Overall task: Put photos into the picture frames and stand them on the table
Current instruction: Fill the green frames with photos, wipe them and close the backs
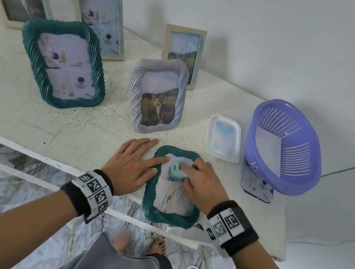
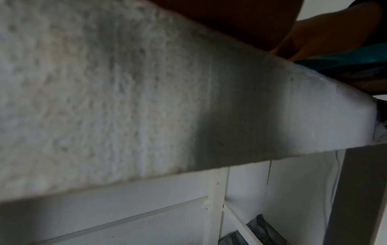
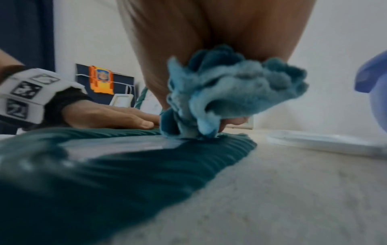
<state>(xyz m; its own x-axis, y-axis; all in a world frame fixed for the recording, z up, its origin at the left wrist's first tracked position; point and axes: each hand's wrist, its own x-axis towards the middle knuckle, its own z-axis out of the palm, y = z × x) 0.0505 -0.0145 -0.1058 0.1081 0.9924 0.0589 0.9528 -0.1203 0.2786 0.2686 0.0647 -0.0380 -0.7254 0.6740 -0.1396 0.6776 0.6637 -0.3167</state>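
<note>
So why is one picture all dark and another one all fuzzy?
Left wrist view: the wrist sits low at the table, so the hand's shadow darkens it. Right wrist view: the blue cloth and green frame sit very near the lens and blur. Head view: bright and mostly sharp, but the wide lens curves the table edge; the left hand and right hand show clearly.
</note>
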